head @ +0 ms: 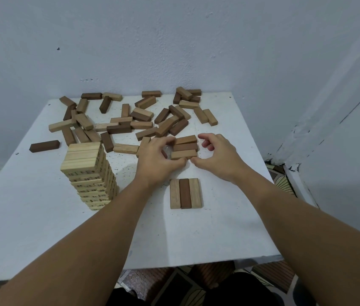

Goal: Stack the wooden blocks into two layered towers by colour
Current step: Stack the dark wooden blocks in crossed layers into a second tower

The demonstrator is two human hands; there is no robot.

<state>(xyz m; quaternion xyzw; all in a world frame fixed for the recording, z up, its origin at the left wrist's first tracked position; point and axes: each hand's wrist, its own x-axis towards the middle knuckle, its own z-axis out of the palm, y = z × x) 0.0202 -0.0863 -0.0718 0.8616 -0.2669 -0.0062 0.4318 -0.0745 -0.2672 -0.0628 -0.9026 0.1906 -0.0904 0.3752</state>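
A: Nearest, at 6 o'clock on the white surface (42, 217): flat row of three (185, 193), light-dark-light, smooth rectangular sticks, touching.

B: Hands?

A: Just past it. Left hand (155, 159) and right hand (217, 156) both curled around a second trio (185, 147), fingers and thumbs pinching its ends, squaring it. Keep the three flush, press evenly, lift as one, lay crosswise on the near row.

B: 9 o'clock?

A: Pale tower (90, 173), printed numbers, tall, done-looking. Farther, 12 o'clock: loose pile (130, 120), matte brown and tan blocks, against the wall (174, 40).
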